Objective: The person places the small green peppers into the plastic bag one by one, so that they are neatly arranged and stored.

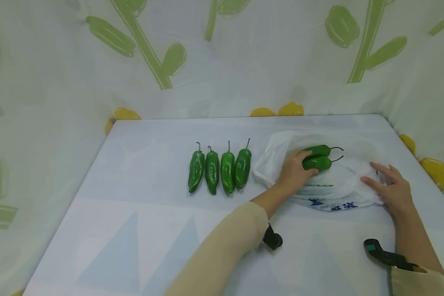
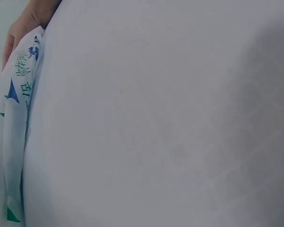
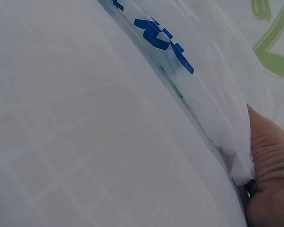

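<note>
Over the white plastic bag [image 1: 281,144], my left hand [image 1: 294,170] grips two green chili peppers [image 1: 320,163], their stems pointing right. The thumb lies on the near side of the closer pepper and the fingers reach across the farther one. My right hand [image 1: 394,189] rests on the bag's right end, thumb and index finger spread apart. Blue and green print [image 3: 163,38] runs along the bag's near edge in the right wrist view. In the left wrist view, the right hand [image 2: 26,28] shows at the top left, beside the printed bag edge [image 2: 14,123].
Left of the bag, several green chili peppers [image 1: 227,172] lie side by side in a row, stems away from me. The pale table [image 1: 133,172] meets a patterned curtain [image 1: 244,74] at its back edge. Black wrist devices [image 1: 388,257] sit on both forearms.
</note>
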Demonstrator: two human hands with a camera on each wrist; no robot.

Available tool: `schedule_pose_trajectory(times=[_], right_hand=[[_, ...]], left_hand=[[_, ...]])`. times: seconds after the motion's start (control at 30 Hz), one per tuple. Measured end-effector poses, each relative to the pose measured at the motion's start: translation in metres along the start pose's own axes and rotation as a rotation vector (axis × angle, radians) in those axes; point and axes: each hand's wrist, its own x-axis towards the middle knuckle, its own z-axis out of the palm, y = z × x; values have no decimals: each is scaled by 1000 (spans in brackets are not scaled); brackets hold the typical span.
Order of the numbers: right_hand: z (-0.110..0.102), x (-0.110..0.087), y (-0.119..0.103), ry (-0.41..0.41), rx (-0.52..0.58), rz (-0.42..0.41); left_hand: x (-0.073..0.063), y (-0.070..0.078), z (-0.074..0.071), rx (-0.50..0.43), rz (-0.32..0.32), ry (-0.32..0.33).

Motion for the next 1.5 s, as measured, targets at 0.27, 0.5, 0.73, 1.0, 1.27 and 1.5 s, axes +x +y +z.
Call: schedule_pose_trajectory(times=[0.27,0.5,0.73,1.0,1.27,1.5], right_hand=[[-1,2,-1,-14,25,25],[-1,0,1,-20,24,32],[-1,-1,-1,-19,34,40],[-1,-2,1,-19,39,22],[2,-2,0,-3,49,32],[0,-1,-1,-3,46,27]], left_hand=[[-1,9,-14,-94,33,5],[-8,16,-25,-162,57,-4],[-16,28,-40,-180,130,-55],[-30,36,-62,-203,206,-132],[-48,34,-84,-267,280,-151],[-64,23,-102,-286,287,-139]])
